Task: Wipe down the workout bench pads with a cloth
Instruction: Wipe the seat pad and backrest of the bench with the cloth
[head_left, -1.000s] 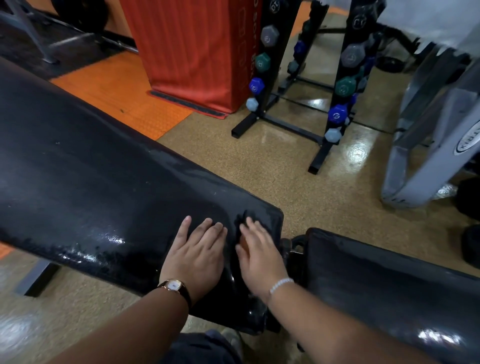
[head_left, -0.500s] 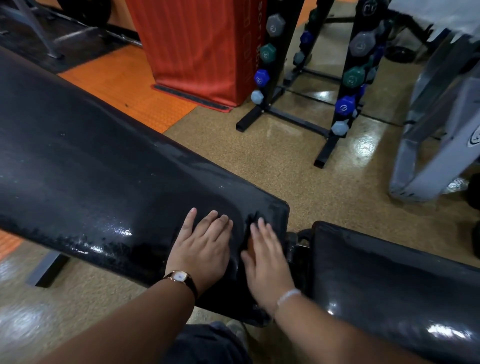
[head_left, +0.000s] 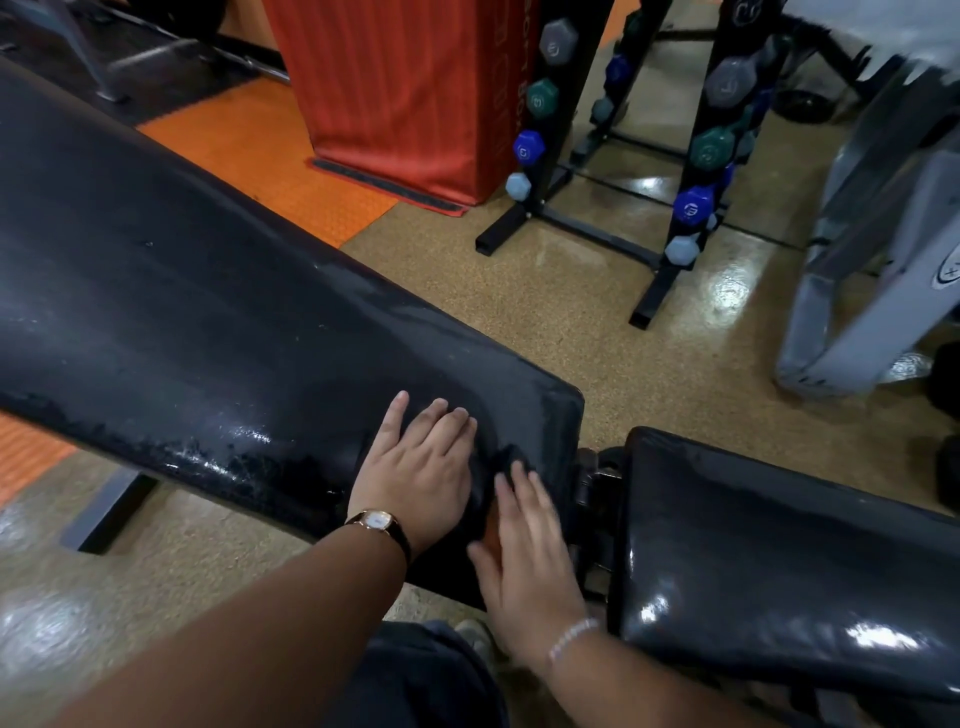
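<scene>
Back pad (head_left: 218, 322) of the bench, long and black, runs from the upper left down to the middle of the view, its narrow end beside the hinge (head_left: 597, 483) that joins it to the seat pad (head_left: 779, 545) on the right. Both pads are glossy, with scuffed, flaking patches along the near edge of the back pad.

Left hand (head_left: 421, 473) lies flat on the back pad near its narrow end, palm down, fingers spread and pointing away from the person; it grips nothing. A watch (head_left: 378, 521) sits on that wrist. Right hand (head_left: 524, 561) is just beside it, closer to the hinge, also flat with fingers straight, pressed on the pad's end. Between the two hands a dark fold (head_left: 493, 467) rises from the surface; it may be the cloth, black on black, but I cannot tell for certain, nor whether either hand has hold of it. A small orange patch (head_left: 492, 540) shows at the right thumb. A bead bracelet (head_left: 571, 636) circles the right wrist.

Beyond the bench, on the speckled floor (head_left: 519, 312), stands a black rack (head_left: 670, 249) of grey, green and blue dumbbells, with a red box (head_left: 405, 88) to its left.
</scene>
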